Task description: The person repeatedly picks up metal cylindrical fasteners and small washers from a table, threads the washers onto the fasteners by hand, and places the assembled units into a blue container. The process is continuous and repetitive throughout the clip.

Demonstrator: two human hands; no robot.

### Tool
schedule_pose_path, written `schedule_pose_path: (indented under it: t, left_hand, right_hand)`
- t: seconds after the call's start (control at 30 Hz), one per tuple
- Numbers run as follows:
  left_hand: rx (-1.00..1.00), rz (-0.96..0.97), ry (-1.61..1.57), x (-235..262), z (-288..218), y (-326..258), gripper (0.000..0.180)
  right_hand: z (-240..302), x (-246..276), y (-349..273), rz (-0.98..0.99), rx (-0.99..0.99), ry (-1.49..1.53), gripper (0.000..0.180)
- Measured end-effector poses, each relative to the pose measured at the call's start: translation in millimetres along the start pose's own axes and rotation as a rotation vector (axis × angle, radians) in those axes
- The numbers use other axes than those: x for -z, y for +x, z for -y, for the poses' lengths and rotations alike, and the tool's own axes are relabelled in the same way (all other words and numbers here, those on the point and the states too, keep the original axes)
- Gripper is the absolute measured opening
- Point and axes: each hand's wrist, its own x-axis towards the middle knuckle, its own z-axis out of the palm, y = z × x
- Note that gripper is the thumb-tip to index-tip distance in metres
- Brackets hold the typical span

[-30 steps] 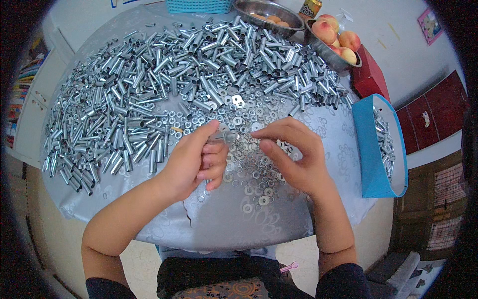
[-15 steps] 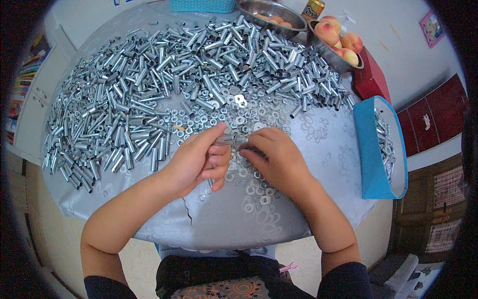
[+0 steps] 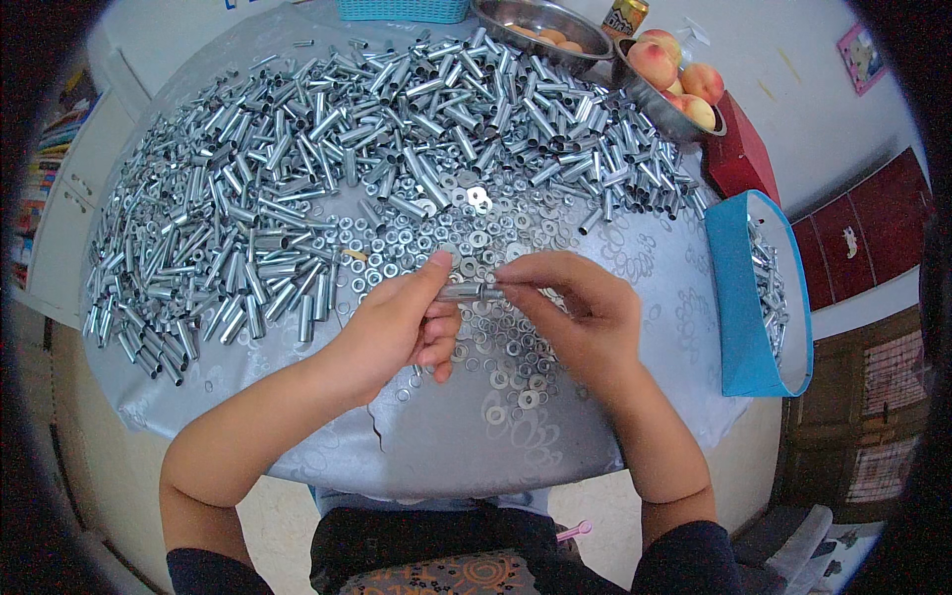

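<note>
My left hand is closed around a shiny metal sleeve anchor, which lies almost level with its end toward the right. Thumb and forefinger of my right hand pinch that right end, where a nut or washer seems to sit; the fingertips partly hide it. Below and around both hands, flat washers and hex nuts are scattered on the cloth. A large heap of metal sleeves spreads beyond them to the left and far side.
A blue fabric bin holding metal parts stands at the right edge. Behind it are a red box, a steel bowl of peaches, a bowl of eggs and a can. A turquoise basket is at the far edge.
My right hand has turned, its knuckles rising and its thumb and forefinger stretching along the right end of the anchor. My left hand stays nearly in place, still holding the sleeve.
</note>
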Motion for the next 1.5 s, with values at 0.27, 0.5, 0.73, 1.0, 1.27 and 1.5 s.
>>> schedule_pose_path:
  t: [0.27, 0.5, 0.73, 1.0, 1.27, 1.5]
  left_hand:
    - [-0.02, 0.009, -0.078, 4.5, 1.1, 1.5, 0.046]
    - [-0.028, 0.028, -0.104, 5.9, 3.0, 3.9, 0.046]
    - [-0.023, 0.073, -0.041, 4.9, 1.0, 3.4, 0.048]
    - [0.024, 0.083, -0.094, 2.5, -4.8, 1.8, 0.048]
    - [0.031, 0.116, -0.309, 13.9, -3.7, 5.9, 0.048]
    - [0.06, 0.055, -0.299, 8.3, -3.1, 5.8, 0.049]
  right_hand:
    - [15.9, -1.3, 2.0, -0.013, 0.145, -0.184, 0.019]
    - [9.4, 3.9, 0.3, 0.051, 0.285, -0.281, 0.024]
    - [8.9, 0.5, 0.0, 0.021, 0.241, -0.252, 0.026]
    - [15.6, -0.2, 0.5, -0.025, 0.115, -0.146, 0.033]
    - [-11.4, 13.2, 10.2, 0.014, 0.13, -0.423, 0.025]
    - [-34.3, 2.5, 15.5, 0.092, 0.187, -0.485, 0.024]
